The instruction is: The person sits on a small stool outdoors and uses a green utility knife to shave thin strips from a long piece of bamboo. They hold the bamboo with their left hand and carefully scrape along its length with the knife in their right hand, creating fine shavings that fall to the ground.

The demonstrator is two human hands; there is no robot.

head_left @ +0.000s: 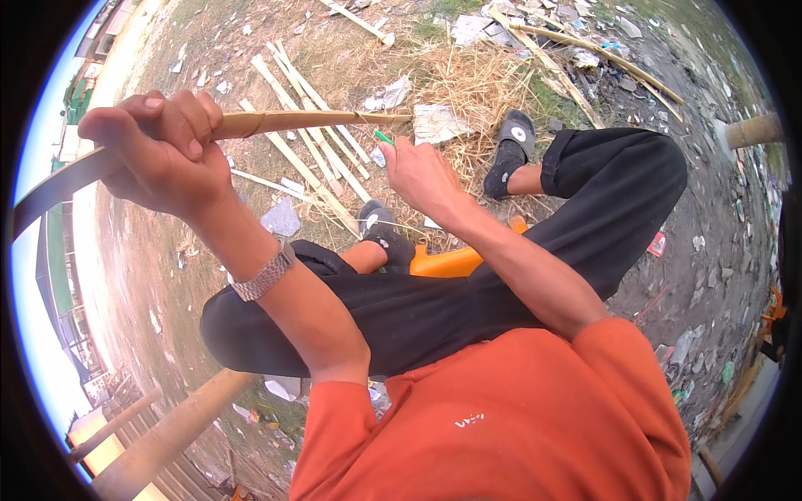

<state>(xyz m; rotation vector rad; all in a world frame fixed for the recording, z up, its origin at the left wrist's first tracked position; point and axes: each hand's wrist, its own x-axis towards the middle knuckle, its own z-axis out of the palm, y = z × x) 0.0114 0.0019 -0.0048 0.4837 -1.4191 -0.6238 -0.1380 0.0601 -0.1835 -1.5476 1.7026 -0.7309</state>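
My left hand, raised at the left with a metal watch on its wrist, is wrapped round a long bamboo strip. The strip bows upward; one end runs past the fist to the left rim, and the other tapers toward my right hand. Closed in front of my knees, my right hand has a slim green piece poking out past its thumb. Most of that piece is hidden in the fingers, so its kind is unclear. The green tip lies just below the strip's thin end; I cannot tell whether they touch.
Several split bamboo strips lie on the littered ground ahead. Dry straw is heaped near my right foot, with longer bamboo poles beyond. An orange plastic stool shows between my legs. A thick bamboo pole stands at lower left.
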